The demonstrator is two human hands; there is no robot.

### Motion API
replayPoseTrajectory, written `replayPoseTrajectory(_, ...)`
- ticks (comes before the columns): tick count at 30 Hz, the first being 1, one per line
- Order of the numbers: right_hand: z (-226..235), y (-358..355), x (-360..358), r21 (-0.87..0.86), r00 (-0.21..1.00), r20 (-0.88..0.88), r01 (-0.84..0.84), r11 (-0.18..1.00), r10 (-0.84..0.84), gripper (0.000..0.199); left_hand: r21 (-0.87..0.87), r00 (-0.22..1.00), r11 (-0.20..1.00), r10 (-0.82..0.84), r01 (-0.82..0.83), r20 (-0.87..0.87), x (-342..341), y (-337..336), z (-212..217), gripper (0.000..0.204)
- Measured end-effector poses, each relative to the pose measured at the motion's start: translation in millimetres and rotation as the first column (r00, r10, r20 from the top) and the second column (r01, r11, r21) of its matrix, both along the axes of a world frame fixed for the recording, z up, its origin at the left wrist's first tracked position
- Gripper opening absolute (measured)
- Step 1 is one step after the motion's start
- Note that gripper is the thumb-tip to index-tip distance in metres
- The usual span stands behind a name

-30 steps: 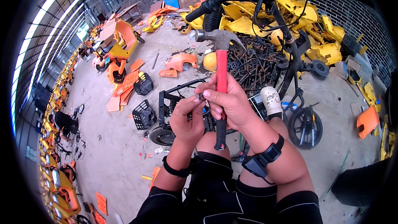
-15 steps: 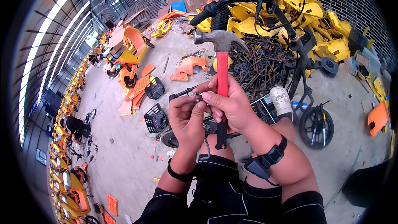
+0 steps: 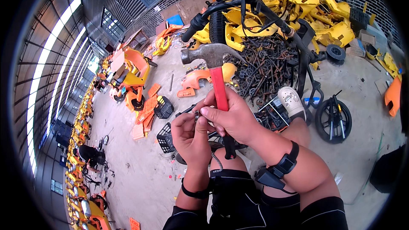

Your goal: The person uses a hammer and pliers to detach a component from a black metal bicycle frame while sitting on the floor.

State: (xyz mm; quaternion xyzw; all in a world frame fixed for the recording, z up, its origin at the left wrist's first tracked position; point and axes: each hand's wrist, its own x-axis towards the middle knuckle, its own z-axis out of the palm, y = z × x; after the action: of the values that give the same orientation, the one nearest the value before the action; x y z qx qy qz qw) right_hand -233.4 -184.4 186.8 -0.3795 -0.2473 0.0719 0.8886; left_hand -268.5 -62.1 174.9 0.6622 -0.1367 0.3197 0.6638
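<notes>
A claw hammer (image 3: 219,88) with a steel head, red handle and black grip end stands upright in my right hand (image 3: 238,117), tilted slightly left, its head up. My right fingers wrap its handle, while that thumb reaches across to a small metal piece (image 3: 197,115). My left hand (image 3: 189,138) pinches this piece between thumb and fingers; it is too small and too covered to name. Both hands nearly touch, above my knees. Behind them lies a black frame with handlebars (image 3: 238,5), partly hidden by my hands.
Yellow plastic panels (image 3: 294,0) are heaped by the brick wall, next to a pile of dark metal parts (image 3: 266,66). A wheel (image 3: 333,120) lies at the right. Orange panels (image 3: 147,110) and a black basket (image 3: 165,138) are on the left. A person (image 3: 90,155) crouches farther off.
The view has turned slightly, so the surroundings shift. The hammer leans a little more to the left. Both hands keep their hold on the small piece.
</notes>
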Motion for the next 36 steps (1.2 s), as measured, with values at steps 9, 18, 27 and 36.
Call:
replayPoseTrajectory(9, 7, -13, 0, 0.03, 0.999, -0.024, 0.023, 0.999, -0.022, 0.019, 0.058, 0.999, 0.998, -0.034, 0.036, -0.038, 0, -11, 18, 0.019)
replayPoseTrajectory(18, 6, -27, 2, -0.009, 0.989, -0.042, 0.138, 0.99, -0.138, 0.019, -0.035, 0.977, 0.983, -0.182, 0.18, -0.109, 8, -21, 14, 0.019)
replayPoseTrajectory(27, -8, -13, 17, -0.398, 0.906, -0.251, 0.225, 0.889, -0.342, 0.013, -0.115, 0.909, 0.983, -0.179, 0.145, -0.377, 48, -2, -83, 0.017)
replayPoseTrajectory(36, -46, -12, 42, -0.201, 0.766, -0.63, -0.004, 0.98, -0.126, 0.016, 0.071, 0.367, 0.878, -0.124, 0.474, -0.922, 1, 20, -279, 0.023)
